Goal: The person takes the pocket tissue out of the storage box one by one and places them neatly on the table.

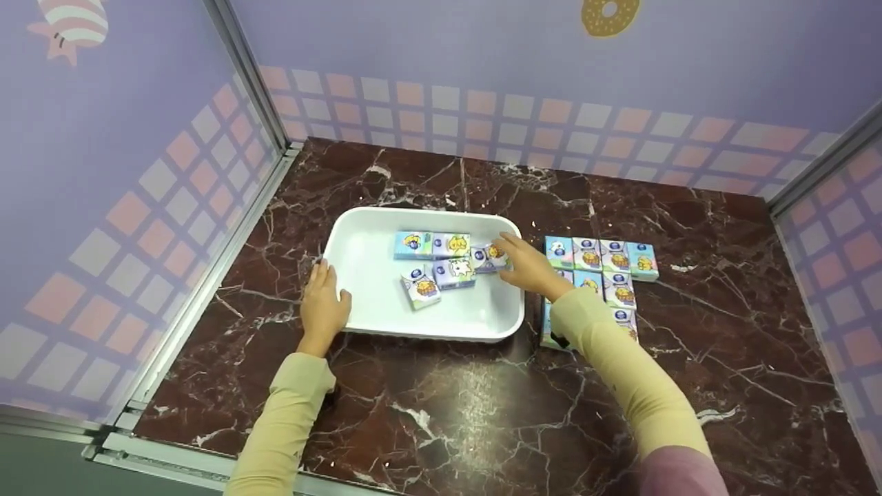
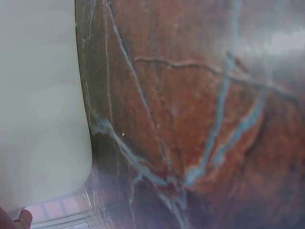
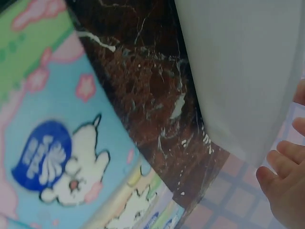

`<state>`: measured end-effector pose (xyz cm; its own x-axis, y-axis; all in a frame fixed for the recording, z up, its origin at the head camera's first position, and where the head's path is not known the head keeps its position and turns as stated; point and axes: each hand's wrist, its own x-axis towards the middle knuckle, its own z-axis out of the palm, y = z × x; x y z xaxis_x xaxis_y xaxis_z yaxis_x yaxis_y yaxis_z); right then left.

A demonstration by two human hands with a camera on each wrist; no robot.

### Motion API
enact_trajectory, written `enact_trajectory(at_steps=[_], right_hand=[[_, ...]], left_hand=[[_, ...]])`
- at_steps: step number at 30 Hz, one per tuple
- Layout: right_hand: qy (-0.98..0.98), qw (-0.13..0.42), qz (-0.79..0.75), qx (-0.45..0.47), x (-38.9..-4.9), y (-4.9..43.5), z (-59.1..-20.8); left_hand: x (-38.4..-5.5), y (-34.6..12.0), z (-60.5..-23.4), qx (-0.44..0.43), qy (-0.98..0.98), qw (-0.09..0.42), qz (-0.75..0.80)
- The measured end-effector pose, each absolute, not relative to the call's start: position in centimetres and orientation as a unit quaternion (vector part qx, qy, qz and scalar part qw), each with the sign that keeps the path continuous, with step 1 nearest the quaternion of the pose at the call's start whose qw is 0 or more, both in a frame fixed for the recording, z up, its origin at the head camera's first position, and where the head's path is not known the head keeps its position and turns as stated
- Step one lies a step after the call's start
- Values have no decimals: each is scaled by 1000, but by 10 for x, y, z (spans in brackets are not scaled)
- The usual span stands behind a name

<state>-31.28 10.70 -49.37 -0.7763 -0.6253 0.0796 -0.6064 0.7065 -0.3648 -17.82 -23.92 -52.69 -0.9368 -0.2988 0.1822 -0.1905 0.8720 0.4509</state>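
A white plastic tub (image 1: 372, 303) holds several small printed tissue packs, one of them a tilted white pack (image 1: 421, 286). My left hand (image 1: 324, 303) grips the tub's left rim, thumb on the inner side. Only a fingertip (image 2: 23, 219) of it shows in the left wrist view, beside the tub's wall (image 2: 43, 105). Over the tub's right side is my right hand (image 1: 530, 265), its fingers loosely spread around the end of a purple tissue pack (image 1: 486, 258). In the right wrist view the right hand (image 3: 286, 181) shows nothing between its fingers.
Right of the tub, more tissue packs lie in rows, including a blue pack (image 1: 642, 262); the right forearm covers some. A large blue pack (image 3: 62, 143) fills the right wrist view's left. Dark red marble (image 1: 427, 406) lies underneath, with purple panels (image 1: 441, 55) around.
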Motion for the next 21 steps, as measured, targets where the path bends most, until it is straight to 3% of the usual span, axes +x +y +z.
enact_trajectory(at_steps=[21], right_hand=[[956, 19, -26, -290, -319, 84, -515]], left_hand=[[-177, -238, -527, 123, -960, 135, -213]])
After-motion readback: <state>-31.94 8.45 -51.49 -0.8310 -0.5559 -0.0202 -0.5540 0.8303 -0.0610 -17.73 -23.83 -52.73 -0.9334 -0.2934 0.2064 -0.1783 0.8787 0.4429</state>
